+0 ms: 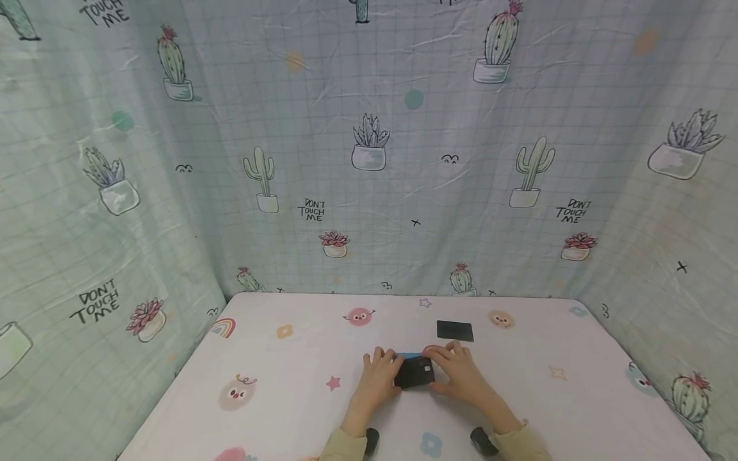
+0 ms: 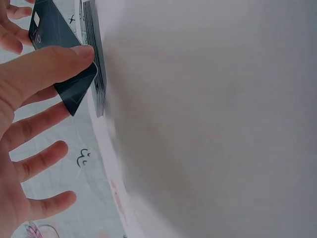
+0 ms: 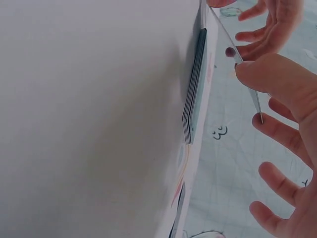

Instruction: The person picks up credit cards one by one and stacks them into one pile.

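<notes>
A dark bank card [image 1: 414, 372] with a small light chip is held up between both hands, tilted above the table. My left hand [image 1: 377, 379] pinches its left end, with the thumb on the chip side and fingers behind; the other fingers spread away. At the opposite end, my right hand [image 1: 463, 378] pinches the card between thumb and fingers. Under and behind the card lies a neat stack of thin cards [image 3: 194, 91], seen edge-on in both wrist views. A blue strip [image 1: 409, 355] shows just behind the held card in the head view.
Another black card [image 1: 455, 330] lies flat farther back, beyond the right hand. The white table [image 1: 277, 390] carries printed cartoon figures. A cactus-print cloth [image 1: 369, 211] hangs behind and at both sides. Dark wrist devices [image 1: 483, 442] sit by the sleeves.
</notes>
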A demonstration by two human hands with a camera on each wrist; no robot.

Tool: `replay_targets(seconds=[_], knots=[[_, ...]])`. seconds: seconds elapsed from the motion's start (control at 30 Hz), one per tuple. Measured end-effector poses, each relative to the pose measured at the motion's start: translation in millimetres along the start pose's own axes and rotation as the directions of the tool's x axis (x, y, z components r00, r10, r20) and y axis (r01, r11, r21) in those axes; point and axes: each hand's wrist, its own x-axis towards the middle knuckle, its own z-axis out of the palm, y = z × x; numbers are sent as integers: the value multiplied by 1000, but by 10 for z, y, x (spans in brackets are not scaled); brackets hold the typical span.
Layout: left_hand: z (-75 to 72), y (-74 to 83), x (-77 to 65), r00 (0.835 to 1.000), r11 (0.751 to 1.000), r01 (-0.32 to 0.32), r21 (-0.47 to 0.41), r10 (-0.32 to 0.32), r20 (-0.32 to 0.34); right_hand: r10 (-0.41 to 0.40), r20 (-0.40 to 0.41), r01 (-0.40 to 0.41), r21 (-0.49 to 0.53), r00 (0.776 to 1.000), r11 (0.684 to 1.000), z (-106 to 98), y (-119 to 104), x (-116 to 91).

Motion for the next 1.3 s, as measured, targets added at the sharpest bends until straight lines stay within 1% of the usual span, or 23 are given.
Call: replay_targets(seconds=[0.23, 0.47, 0.7, 0.93, 1.2, 1.3], knots=[[-26, -11, 34, 1000, 1000, -3, 10, 4, -8, -5, -27, 4, -22, 1000, 1000, 2, 0, 9], [8, -45, 72, 1000, 1000, -7, 27, 8, -17, 51, -1, -51, -38, 999, 998, 0, -5, 31], [18, -64, 108, 999, 999, -30, 43, 31, -22, 65, -9, -65, -57, 998, 996, 25, 3, 47], [5, -89, 162, 998, 997, -57, 60, 59, -27, 90, 13, -89, -90, 996, 992, 58, 28, 62], [22, -95, 221, 995, 992, -87, 89, 90, -35, 62, -36, -66, -120, 997, 991, 90, 71, 74], [27, -99, 247, 995, 990, -93, 105, 96, -31, 64, -42, -69, -128, 997, 989, 93, 81, 78]])
